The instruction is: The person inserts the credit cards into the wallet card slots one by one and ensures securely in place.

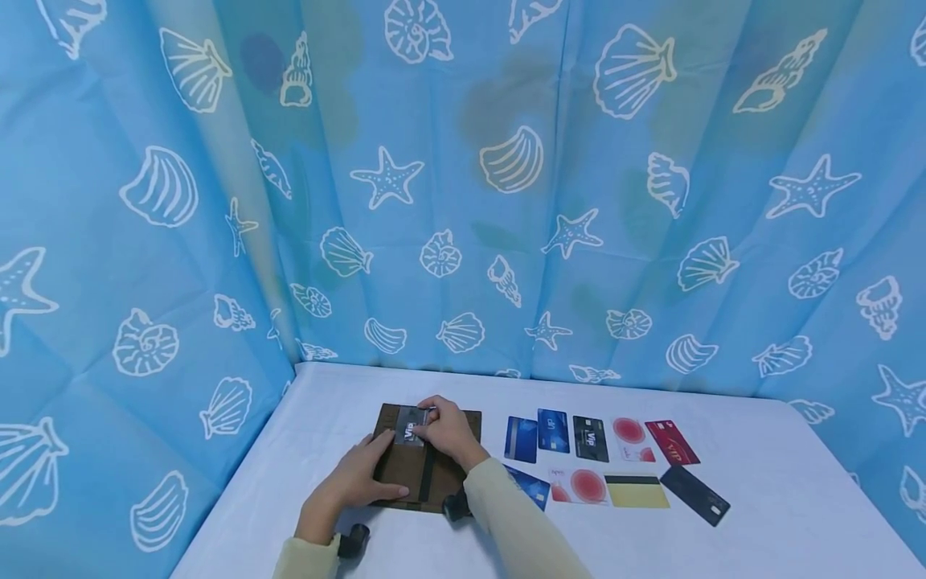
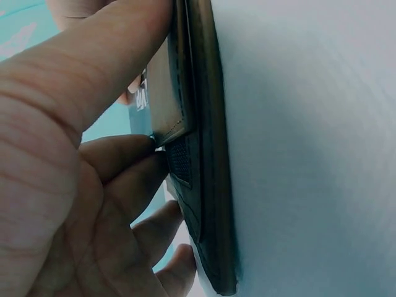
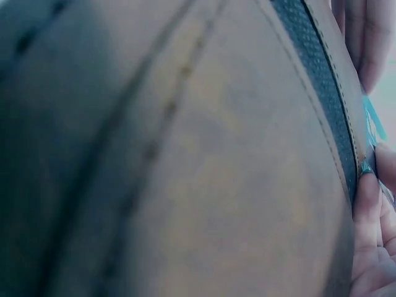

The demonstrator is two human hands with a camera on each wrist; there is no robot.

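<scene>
A brown wallet (image 1: pixel 394 466) lies opened out on the white table, with a dark band down its middle. Lettered "VIP", a dark card (image 1: pixel 409 422) lies over its upper left part, its lower edge at a pocket. My right hand (image 1: pixel 450 430) pinches this card by its right side with thumb and fingers. Across the wallet's left edge rests my left hand (image 1: pixel 354 470), thumb spread low on the leather and fingertips by the card. In the left wrist view its fingertips (image 2: pixel 151 143) touch the pocket's corner; the right wrist view is mostly brown leather (image 3: pixel 247 161).
Several cards lie right of the wallet in two rough rows, among them a black VIP card (image 1: pixel 591 439), a red card (image 1: pixel 673 442), a gold card (image 1: pixel 637 491) and a tilted black card (image 1: pixel 695 494). A blue shell-patterned curtain (image 1: pixel 448 201) hangs behind the table.
</scene>
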